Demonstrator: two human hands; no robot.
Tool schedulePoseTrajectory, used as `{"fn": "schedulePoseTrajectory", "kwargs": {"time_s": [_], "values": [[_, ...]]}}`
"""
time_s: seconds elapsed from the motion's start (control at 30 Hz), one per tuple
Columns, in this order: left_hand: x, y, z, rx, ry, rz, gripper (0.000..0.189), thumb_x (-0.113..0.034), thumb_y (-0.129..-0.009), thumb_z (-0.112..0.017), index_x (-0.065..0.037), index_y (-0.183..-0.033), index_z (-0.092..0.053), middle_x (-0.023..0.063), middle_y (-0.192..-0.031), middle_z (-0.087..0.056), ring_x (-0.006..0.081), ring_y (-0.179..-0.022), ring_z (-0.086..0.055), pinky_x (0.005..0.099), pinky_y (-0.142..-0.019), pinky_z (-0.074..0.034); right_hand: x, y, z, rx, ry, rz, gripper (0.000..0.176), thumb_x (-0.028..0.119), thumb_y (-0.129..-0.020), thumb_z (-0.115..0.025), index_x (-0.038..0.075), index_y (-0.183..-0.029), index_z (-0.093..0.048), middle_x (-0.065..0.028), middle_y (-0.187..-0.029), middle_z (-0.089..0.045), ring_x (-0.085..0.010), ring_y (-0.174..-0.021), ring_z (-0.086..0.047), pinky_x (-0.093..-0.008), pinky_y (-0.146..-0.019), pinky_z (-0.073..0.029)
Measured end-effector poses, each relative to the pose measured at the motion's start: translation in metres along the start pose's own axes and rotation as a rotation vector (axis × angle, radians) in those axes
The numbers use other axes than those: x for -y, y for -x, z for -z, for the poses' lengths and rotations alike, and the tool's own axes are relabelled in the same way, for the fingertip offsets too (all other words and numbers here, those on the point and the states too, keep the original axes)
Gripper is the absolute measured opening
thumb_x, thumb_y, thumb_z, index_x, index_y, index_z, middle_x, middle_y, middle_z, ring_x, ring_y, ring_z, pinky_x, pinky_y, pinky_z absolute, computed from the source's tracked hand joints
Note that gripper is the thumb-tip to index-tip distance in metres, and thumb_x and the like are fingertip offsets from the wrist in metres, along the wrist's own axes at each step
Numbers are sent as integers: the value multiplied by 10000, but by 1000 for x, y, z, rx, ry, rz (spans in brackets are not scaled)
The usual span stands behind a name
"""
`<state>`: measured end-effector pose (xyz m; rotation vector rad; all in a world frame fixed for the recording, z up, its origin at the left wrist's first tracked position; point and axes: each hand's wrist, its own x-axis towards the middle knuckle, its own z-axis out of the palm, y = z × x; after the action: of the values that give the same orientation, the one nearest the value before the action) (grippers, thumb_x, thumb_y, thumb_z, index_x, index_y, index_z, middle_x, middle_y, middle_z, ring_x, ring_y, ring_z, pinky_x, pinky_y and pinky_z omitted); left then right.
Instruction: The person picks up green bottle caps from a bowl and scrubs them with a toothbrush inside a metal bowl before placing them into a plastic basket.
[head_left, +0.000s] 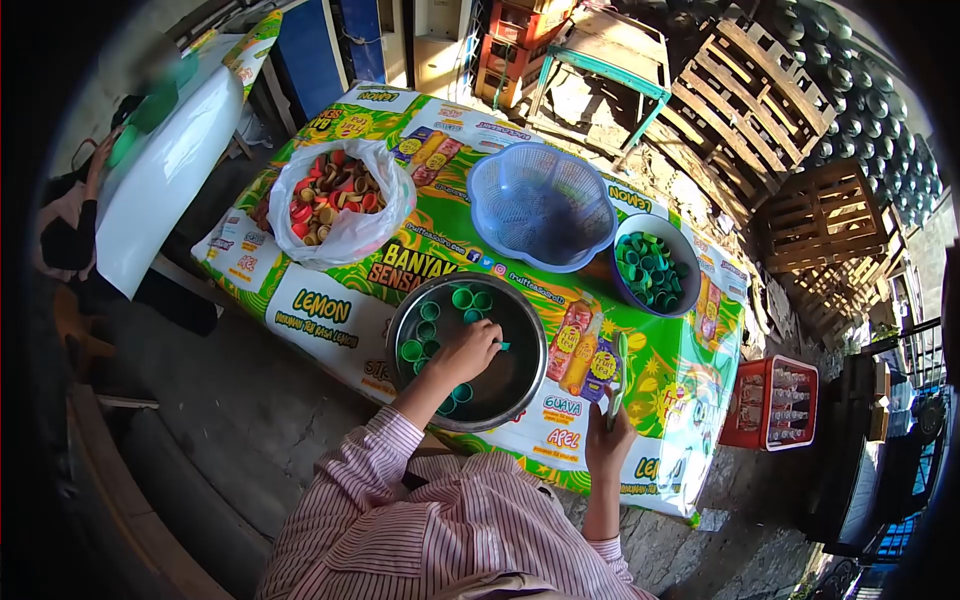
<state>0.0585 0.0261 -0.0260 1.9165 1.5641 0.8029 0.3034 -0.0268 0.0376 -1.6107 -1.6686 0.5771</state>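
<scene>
My left hand reaches over a round metal basin, its fingers closed on a small green cap that shows only in part. Several green bottle caps lie in the basin, mostly along its left side and far rim. To the right of the basin, my right hand is closed round a slim, pale green tool pointing away from me; its exact kind I cannot make out. Farther right, a bowl holds many cut-looking green pieces.
A white plastic bag of red and tan caps sits at the far left of the covered table. Behind the basin stands a blue plastic basket. A red crate is on the floor at right. Another person's hand shows at far left.
</scene>
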Motion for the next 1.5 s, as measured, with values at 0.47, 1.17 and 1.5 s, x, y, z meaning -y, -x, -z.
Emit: {"fn": "schedulePoseTrajectory", "kwargs": {"time_s": [0.47, 1.17, 1.5], "values": [[-18, 48, 44, -74, 1527, 586, 242, -225, -910, -456, -45, -1048, -543, 94, -1054, -586, 179, -968, -582, 272, -781, -482, 47, 7, -50, 332, -34, 269, 464, 89, -859, -461, 148, -1309, -363, -159, -738, -598, -324, -577, -584, -399, -512, -445], [-15, 68, 31, -271, 1606, 517, 145, -169, -912, -446, -41, -898, -511, 154, -1080, -565, 223, -1034, -550, 327, -896, -455, 43, 17, -64, 439, 53, 376, 502, 78, -841, -478, 199, -1313, -360, -110, -802, -621, -301, -566, -591, -392, -468, -460], [-25, 71, 34, -192, 1795, 538, 290, -234, -925, -412, -10, -1089, -495, 134, -1102, -554, 217, -1059, -531, 353, -913, -443, 33, 20, -63, 394, -38, 249, 523, 47, -835, -474, 183, -1324, -345, -167, -791, -615, -305, -623, -609, -371, -525, -472]]}}
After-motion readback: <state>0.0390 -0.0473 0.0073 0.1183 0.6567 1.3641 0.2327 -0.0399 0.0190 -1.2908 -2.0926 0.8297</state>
